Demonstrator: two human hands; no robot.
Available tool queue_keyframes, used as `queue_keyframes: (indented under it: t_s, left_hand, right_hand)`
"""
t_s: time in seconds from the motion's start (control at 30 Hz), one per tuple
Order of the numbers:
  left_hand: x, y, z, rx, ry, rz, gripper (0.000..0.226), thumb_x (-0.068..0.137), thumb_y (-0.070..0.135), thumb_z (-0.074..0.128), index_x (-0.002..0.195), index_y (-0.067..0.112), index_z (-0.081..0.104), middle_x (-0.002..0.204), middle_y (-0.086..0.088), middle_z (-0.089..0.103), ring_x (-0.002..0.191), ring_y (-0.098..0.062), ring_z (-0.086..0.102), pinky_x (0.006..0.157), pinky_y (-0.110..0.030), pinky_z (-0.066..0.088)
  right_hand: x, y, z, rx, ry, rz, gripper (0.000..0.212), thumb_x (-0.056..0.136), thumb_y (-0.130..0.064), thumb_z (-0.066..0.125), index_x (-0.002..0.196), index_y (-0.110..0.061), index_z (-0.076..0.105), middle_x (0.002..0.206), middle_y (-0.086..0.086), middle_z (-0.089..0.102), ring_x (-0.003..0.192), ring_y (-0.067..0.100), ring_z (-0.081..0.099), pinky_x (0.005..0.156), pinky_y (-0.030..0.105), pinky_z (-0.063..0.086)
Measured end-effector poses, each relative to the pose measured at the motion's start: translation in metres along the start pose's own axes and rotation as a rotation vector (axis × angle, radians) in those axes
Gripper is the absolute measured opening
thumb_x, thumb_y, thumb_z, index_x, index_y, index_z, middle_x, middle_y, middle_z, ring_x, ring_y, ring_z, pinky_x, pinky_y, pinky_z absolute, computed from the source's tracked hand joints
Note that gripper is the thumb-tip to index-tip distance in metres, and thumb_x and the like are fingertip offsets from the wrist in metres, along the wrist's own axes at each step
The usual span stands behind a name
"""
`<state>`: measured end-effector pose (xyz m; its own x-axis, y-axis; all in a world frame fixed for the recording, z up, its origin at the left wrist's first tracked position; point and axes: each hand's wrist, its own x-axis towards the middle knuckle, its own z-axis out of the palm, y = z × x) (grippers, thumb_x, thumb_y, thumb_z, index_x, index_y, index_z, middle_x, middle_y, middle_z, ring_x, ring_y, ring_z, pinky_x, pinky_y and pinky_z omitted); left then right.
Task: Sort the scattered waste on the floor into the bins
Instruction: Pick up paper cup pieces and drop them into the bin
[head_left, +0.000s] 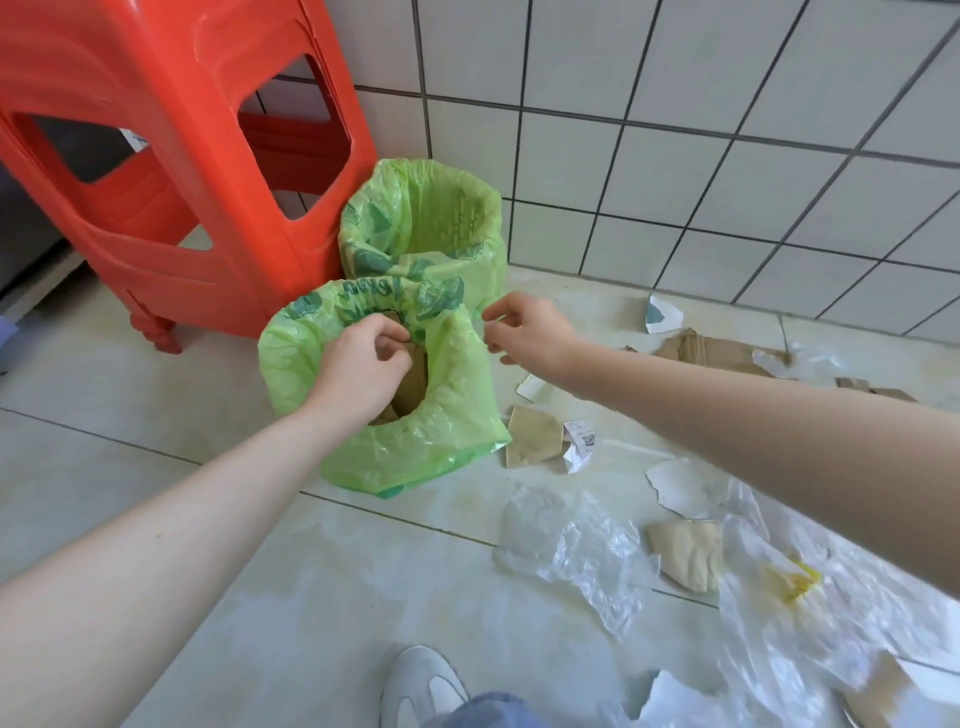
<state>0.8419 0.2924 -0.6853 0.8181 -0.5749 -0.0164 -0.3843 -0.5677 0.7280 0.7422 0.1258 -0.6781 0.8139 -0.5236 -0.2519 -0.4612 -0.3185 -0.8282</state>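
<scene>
Two bins lined with green bags stand by the wall: the near bin (363, 447) and the far bin (467, 208). Brown paper lies inside the near one. My left hand (358, 364) hovers over its mouth, fingers curled round a brown paper piece (415, 369). My right hand (524, 332) is at the near bin's right rim, and its fingertips pinch the edge of the green bag there. Scattered waste lies on the floor to the right: brown paper scraps (532, 436), a receipt (582, 447), clear plastic film (576, 551) and torn white card (680, 488).
A red plastic stool (171, 156) stands left of the bins. The white tiled wall (727, 156) runs behind them. Flattened cardboard (701, 353) lies near the wall. More plastic with a yellow scrap (789, 582) covers the floor at right. My shoe (421, 686) is at the bottom.
</scene>
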Motion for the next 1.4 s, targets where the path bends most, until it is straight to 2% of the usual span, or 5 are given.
queue_keyframes:
  t_s: [0.53, 0.87, 1.03, 1.23, 1.4]
  left_hand:
    - [-0.072, 0.02, 0.164, 0.094, -0.334, 0.176, 0.016, 0.085, 0.01, 0.056, 0.097, 0.015, 0.064, 0.083, 0.004, 0.062, 0.073, -0.015, 0.056, 0.068, -0.029, 0.047]
    - [-0.042, -0.001, 0.245, 0.122, -0.446, -0.032, 0.021, 0.083, 0.009, 0.058, 0.103, 0.011, 0.064, 0.103, -0.006, 0.064, 0.098, -0.024, 0.059, 0.077, -0.027, 0.041]
    - [-0.04, -0.016, 0.249, 0.5, -0.47, 0.116, 0.054, 0.082, 0.017, 0.06, 0.134, 0.019, 0.047, 0.132, -0.008, 0.043, 0.123, -0.033, 0.034, 0.098, -0.037, 0.036]
    - [-0.028, -0.018, 0.254, 0.559, -0.422, -0.016, 0.071, 0.084, 0.025, 0.06, 0.146, 0.029, 0.026, 0.152, -0.007, 0.019, 0.131, -0.037, 0.024, 0.1, -0.046, 0.035]
    - [-0.025, -0.022, 0.266, 0.643, -0.47, -0.021, 0.074, 0.085, 0.035, 0.059, 0.146, 0.04, 0.018, 0.156, -0.006, 0.004, 0.133, -0.037, 0.017, 0.103, -0.047, 0.03]
  right_hand:
    - [-0.092, 0.166, -0.087, -0.449, -0.159, 0.207, 0.024, 0.089, -0.018, 0.054, 0.111, -0.016, 0.061, 0.095, -0.002, 0.061, 0.083, 0.012, 0.055, 0.063, 0.014, 0.043]
    - [-0.128, 0.246, -0.102, -0.739, -0.472, 0.198, 0.039, 0.092, -0.024, 0.054, 0.129, -0.017, 0.045, 0.125, 0.003, 0.045, 0.107, 0.022, 0.052, 0.092, 0.034, 0.044]
    - [-0.121, 0.283, -0.076, -1.0, -0.479, 0.045, 0.063, 0.088, -0.034, 0.059, 0.141, -0.018, 0.029, 0.138, 0.006, 0.037, 0.126, 0.028, 0.035, 0.093, 0.044, 0.047]
    - [-0.121, 0.309, -0.048, -1.257, -0.287, -0.099, 0.069, 0.044, -0.021, 0.085, 0.107, -0.009, 0.061, 0.091, 0.009, 0.061, 0.093, 0.033, 0.058, 0.079, 0.036, 0.051]
    - [-0.127, 0.314, -0.045, -1.226, -0.218, -0.142, 0.063, 0.043, -0.027, 0.084, 0.1, -0.014, 0.061, 0.089, 0.008, 0.057, 0.085, 0.031, 0.057, 0.077, 0.044, 0.051]
